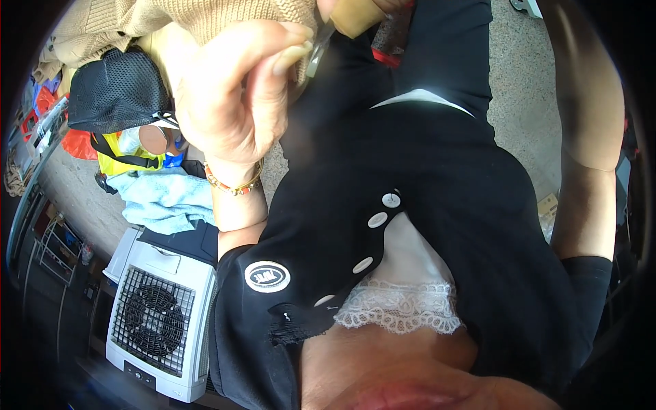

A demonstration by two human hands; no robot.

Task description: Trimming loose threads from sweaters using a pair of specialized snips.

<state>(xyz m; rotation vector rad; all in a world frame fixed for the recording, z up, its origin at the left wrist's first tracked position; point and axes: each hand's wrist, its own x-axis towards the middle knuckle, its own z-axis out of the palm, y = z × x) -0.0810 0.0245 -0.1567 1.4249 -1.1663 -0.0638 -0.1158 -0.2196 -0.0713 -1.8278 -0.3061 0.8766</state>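
Note:
My left hand (239, 96) is raised at the upper left, thumb and fingers pinched together. A small clear strip (317, 58) shows at its fingertips. Behind the hand hangs a beige knitted garment (236, 15). Just right of the fingertips, a tan, rounded piece (355, 17) is cut off by the top edge; I cannot make out its kind. My right forearm (589, 130) reaches up along the right side. Only a little skin shows by the tan piece at the top edge, and the fingers of my right hand are hidden.
Left of my arm are a black mesh bag (119, 90), a yellow bag (119, 158) and a light blue cloth (164, 197). A white and grey air cooler (154, 311) stands at the lower left. Speckled floor (523, 82) shows right of my dark-clothed legs.

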